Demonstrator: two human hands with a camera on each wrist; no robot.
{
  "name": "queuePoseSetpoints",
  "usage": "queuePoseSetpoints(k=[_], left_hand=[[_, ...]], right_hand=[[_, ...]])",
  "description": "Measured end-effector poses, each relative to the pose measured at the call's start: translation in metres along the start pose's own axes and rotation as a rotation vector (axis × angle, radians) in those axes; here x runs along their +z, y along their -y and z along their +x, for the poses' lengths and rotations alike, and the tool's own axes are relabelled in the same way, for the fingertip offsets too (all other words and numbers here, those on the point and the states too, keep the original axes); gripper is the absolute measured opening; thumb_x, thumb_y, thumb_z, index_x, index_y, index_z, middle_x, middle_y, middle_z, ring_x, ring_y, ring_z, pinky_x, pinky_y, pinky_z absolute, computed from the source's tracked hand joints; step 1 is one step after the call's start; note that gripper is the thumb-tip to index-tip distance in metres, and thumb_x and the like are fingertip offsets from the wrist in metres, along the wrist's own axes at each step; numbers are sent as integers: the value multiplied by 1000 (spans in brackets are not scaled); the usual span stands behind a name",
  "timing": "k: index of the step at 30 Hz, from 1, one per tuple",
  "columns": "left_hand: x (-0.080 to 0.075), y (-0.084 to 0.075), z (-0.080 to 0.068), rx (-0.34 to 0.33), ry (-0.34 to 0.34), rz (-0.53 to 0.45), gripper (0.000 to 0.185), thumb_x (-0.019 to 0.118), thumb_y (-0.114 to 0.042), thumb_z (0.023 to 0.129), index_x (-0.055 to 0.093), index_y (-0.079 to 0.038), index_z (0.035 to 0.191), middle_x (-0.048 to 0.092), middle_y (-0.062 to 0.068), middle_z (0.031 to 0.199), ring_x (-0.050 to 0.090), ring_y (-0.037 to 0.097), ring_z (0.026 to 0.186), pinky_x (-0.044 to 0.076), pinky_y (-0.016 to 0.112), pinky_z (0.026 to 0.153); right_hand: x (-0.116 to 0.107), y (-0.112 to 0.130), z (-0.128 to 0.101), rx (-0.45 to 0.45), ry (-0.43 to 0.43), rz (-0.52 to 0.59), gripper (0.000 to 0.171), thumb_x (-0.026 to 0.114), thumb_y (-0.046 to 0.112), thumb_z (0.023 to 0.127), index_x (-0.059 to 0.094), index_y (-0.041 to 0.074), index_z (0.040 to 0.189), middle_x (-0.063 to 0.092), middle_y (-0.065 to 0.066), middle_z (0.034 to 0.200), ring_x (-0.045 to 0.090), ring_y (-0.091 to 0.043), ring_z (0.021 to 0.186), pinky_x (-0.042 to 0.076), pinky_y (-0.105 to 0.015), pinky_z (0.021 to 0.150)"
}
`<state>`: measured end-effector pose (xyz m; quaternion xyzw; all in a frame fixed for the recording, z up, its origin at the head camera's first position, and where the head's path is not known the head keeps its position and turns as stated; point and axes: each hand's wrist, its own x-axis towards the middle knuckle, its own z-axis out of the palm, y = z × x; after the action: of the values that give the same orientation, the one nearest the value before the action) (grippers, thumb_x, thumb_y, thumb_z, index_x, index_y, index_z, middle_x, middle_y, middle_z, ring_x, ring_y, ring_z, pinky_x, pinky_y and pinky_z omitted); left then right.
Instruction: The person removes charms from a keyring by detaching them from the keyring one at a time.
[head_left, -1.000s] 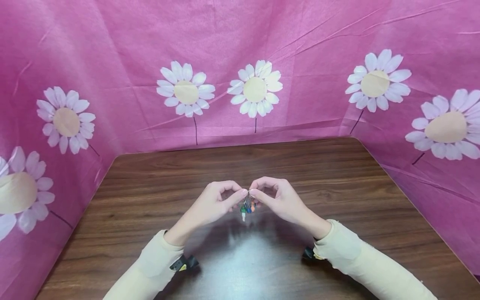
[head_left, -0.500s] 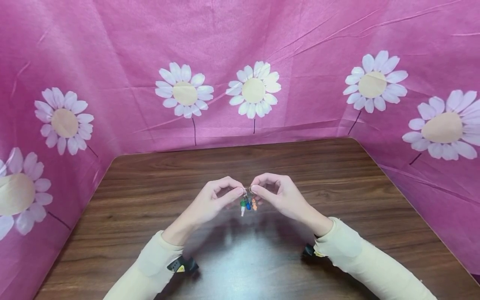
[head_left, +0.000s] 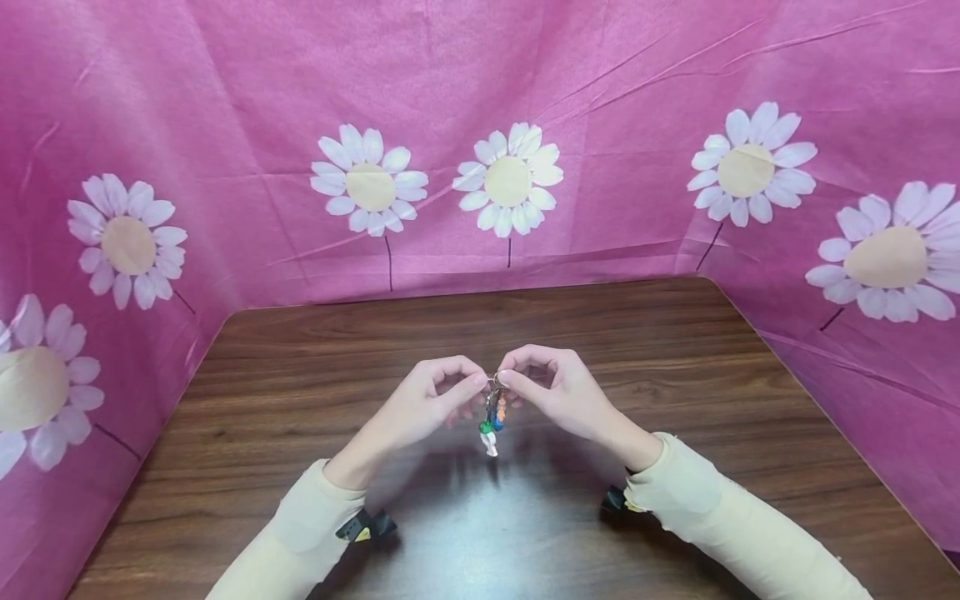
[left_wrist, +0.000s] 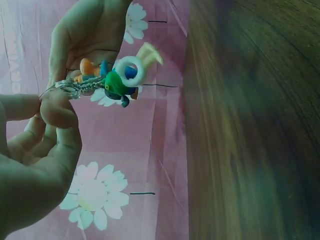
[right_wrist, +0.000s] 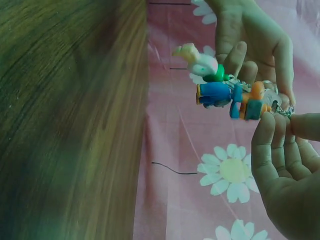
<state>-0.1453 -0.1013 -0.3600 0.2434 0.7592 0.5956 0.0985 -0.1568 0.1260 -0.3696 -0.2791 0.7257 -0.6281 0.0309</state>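
Pink cloth with white daisies stands as a wall behind and at both sides of the brown wooden table, which I take as the landmark. Above the middle of the table, the left hand and the right hand meet, fingertips almost touching. Both pinch with thumb and forefinger the small metal ring and chain at the top of a keychain; the other fingers are curled loosely and hold nothing. The step in hand seems to be work on the ring itself, perhaps to open it or to slide a charm along it; the next move probably calls for a firm pinch on one side and a fine turn on the other. The keychain hangs clear above the table, its long axis vertical, ring up. The charms, green, blue and orange, point down toward the table.
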Motion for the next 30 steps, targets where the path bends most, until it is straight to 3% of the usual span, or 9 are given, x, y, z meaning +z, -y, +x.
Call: queuePoseSetpoints(k=[5,11,16,20,27,30], left_hand=[[1,1,-2,16,56,-6,14,57,-20,106,66,-10,103,69,13,88,60,24,71,49,26,49],[2,3,-4,68,24,-51,14,53,-16,107,64,-6,105,68,11,92,63,17,70,49,29,44],[2,3,-5,17,-4,77,12,57,-17,105,65,-10,101,70,7,86,63,17,64,50,29,43],[2,1,-3,23,-4,166,10,62,-18,102,68,-12,97,71,7,81,64,19,60,53,32,43],[2,0,-2,66,14,99,15,60,-22,104,71,-13,101,70,6,79,62,18,59,53,39,42],[2,0,-2,83,24,64,15,59,-18,105,71,-10,101,69,8,79,63,18,63,53,41,42]], right_hand=[[-1,-1,-1,6,-8,7,5,68,3,97,70,0,101,71,-11,84,68,-22,70,62,-44,65],[-2,-7,-1,25,-23,52,7,68,3,97,69,-2,101,69,-12,84,67,-17,70,62,-41,65],[1,-8,0,11,-11,48,5,68,1,96,69,-2,101,70,-13,83,68,-19,71,63,-44,67],[2,-4,-1,-35,3,-16,5,69,2,96,70,2,100,71,-9,83,69,-24,70,62,-45,66],[-1,0,-3,-52,-16,-66,5,70,4,96,72,6,99,72,-5,84,68,-22,69,62,-38,64],[-3,0,-3,-51,-14,-61,4,70,4,96,71,5,99,71,-6,82,68,-27,69,62,-38,63]])
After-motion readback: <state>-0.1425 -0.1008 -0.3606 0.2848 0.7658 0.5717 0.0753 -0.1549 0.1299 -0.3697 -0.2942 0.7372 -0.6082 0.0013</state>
